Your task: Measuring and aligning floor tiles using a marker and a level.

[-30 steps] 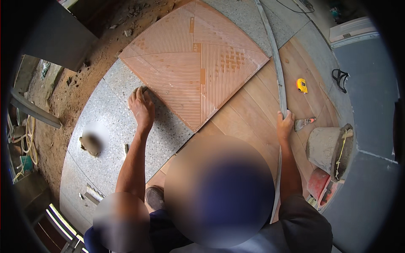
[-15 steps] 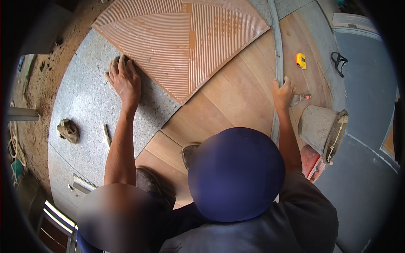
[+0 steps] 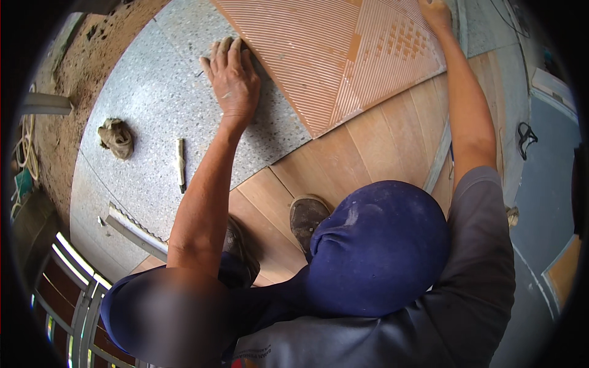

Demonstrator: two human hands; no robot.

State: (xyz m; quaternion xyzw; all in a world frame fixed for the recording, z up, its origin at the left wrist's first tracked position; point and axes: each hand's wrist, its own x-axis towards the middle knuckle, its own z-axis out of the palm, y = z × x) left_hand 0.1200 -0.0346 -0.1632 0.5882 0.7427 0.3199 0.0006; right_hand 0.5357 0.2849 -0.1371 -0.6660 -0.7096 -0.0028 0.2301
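A large orange-brown tile (image 3: 313,61) with pale parallel ridges lies at the top, over the grey speckled floor (image 3: 165,80) and the wood-look planks (image 3: 368,132). My left hand (image 3: 232,80) rests palm down at the tile's left edge, fingers spread and fingertips near the edge; it grips nothing visible. At the top rim my right hand (image 3: 435,13) reaches past the tile's far right side. The picture's edge cuts off its fingers, so what it touches cannot be made out. A long grey bar (image 3: 438,162) runs along the planks, partly behind my right forearm.
A crumpled rag (image 3: 116,138) and a slim pale tool (image 3: 181,164) lie on the speckled floor left of my arm. Nearer is a notched metal trowel (image 3: 136,232). Dark shoes (image 3: 308,218) stand on the planks. A black strap (image 3: 526,140) lies at right.
My right hand has left the bar's near part and reached far forward. The view has shifted, so the tile and left hand appear farther right and higher. The yellow tape measure and bucket are hidden.
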